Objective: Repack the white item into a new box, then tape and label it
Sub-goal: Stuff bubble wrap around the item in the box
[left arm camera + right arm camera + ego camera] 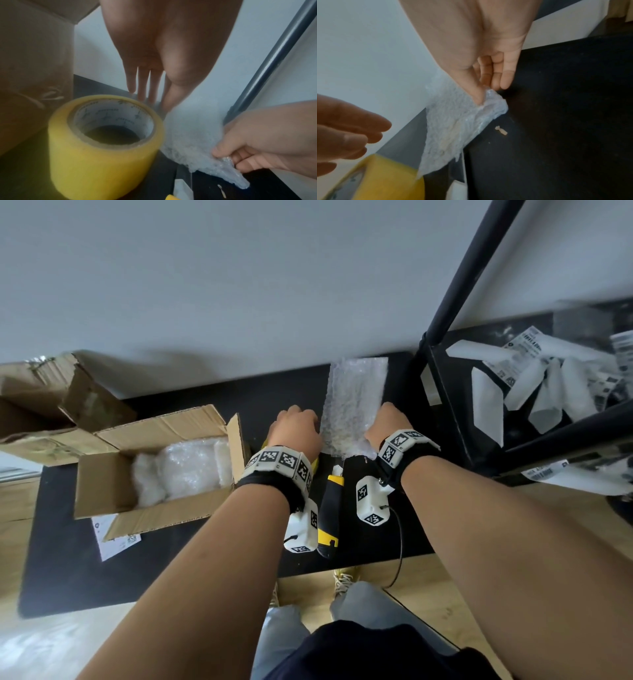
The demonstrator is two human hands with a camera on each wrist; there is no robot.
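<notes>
A sheet of bubble wrap (352, 405) (190, 132) (450, 128) lies on the black mat (205, 559) against the wall. My right hand (387, 419) (240, 155) (486, 88) pinches its near right corner between thumb and fingers and lifts that corner slightly. My left hand (294, 426) (147, 86) (351, 132) hovers at the sheet's left edge with straight fingers, holding nothing. An open cardboard box (102, 484) at the left holds the white item (181, 470), which is wrapped in bubble wrap. A yellow tape roll (102, 148) (385, 175) stands just under my left wrist.
A yellow and black utility knife (330, 508) lies between my wrists. A torn older box (51, 405) sits at the far left. A label sheet (113, 539) pokes out under the open box. A black frame post (462, 275) and a shelf of label backings (534, 385) stand right.
</notes>
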